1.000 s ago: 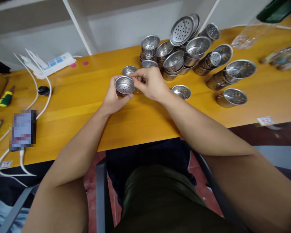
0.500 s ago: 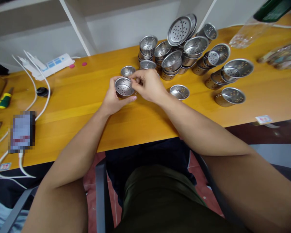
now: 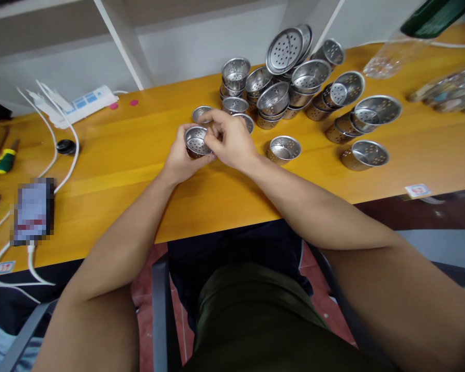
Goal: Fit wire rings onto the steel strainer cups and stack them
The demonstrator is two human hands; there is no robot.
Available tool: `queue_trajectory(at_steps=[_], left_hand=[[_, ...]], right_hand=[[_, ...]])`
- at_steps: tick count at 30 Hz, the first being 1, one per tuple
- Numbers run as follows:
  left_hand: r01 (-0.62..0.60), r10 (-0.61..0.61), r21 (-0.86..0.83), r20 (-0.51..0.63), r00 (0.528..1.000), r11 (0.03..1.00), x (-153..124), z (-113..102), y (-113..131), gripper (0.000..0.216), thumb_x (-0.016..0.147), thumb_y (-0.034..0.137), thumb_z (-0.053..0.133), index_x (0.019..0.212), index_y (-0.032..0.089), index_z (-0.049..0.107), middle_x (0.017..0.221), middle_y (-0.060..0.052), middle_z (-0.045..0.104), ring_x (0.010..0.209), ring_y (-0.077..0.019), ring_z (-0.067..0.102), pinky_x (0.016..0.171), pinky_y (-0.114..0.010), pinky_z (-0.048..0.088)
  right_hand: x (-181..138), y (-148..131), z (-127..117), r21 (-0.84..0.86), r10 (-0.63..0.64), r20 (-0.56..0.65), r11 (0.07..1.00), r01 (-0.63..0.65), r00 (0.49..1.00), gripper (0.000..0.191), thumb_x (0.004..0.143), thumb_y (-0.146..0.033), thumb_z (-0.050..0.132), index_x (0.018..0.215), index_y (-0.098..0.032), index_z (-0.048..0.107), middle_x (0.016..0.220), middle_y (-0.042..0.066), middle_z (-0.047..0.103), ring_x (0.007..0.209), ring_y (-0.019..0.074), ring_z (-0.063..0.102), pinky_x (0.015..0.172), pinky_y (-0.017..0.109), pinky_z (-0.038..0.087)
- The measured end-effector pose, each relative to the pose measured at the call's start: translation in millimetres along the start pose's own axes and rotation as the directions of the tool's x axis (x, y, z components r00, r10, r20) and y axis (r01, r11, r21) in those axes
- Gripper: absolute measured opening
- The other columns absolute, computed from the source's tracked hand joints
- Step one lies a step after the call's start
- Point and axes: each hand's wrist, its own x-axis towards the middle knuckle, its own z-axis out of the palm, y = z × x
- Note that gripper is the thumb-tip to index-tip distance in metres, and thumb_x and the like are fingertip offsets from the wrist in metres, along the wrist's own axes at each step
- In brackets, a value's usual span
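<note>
My left hand (image 3: 177, 161) wraps round a perforated steel strainer cup (image 3: 197, 140), its open mouth tilted up toward me. Over the cup's right rim is my right hand (image 3: 231, 138), fingers curled and thumb bent in against the rim; what its fingertips grip is hidden. Just behind the hands, a small steel cup (image 3: 201, 113) stands on the table, and another cup (image 3: 245, 123) is partly covered by my right hand. To the right of that hand a single strainer cup (image 3: 284, 149) stands upright.
Stacked strainer cups (image 3: 273, 98) crowd the back, with perforated lids (image 3: 284, 50) leaning on top. More stacks (image 3: 344, 126) and a lone cup (image 3: 365, 155) are at the right. A clear bottle (image 3: 395, 54) lies behind them. At left are a power strip (image 3: 85, 106), cables and a phone (image 3: 33, 211).
My right hand has shifted slightly right and down, its fingers curling more at the cup's rim. The cup stays in my left hand. The view has shifted slightly.
</note>
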Motion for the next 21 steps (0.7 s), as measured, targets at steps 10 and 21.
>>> queue_trajectory(at_steps=[10, 21], left_hand=[[0.008, -0.004, -0.086, 0.044, 0.999, 0.996, -2.5, -2.4, -4.7, 0.101, 0.103, 0.095, 0.099, 0.173, 0.034, 0.061, 0.158, -0.012, 0.079, 0.144, -0.0343, 0.087, 0.134, -0.056, 0.072], [0.054, -0.050, -0.108, 0.036, 0.998, 0.993, -6.0, -6.5, -14.0, 0.103, 0.099, 0.091, 0.106, 0.174, 0.035, 0.061, 0.158, -0.013, 0.079, 0.145, -0.0363, 0.086, 0.128, -0.060, 0.076]], right_hand=[[2.7, -5.9, -3.0, 0.119, 0.054, 0.014, 0.991, -0.056, 0.998, 0.013, 0.112, -0.040, 0.090, 0.113, -0.027, 0.086, 0.088, 0.003, 0.078, 0.087, 0.0260, 0.073, 0.085, 0.042, 0.068], [9.6, 11.0, -33.1, 0.485, -0.087, 0.345, 0.869, -0.098, 0.934, 0.078, 0.086, -0.097, 0.111, 0.105, -0.029, 0.079, 0.079, 0.000, 0.073, 0.072, 0.0202, 0.065, 0.065, 0.036, 0.059]])
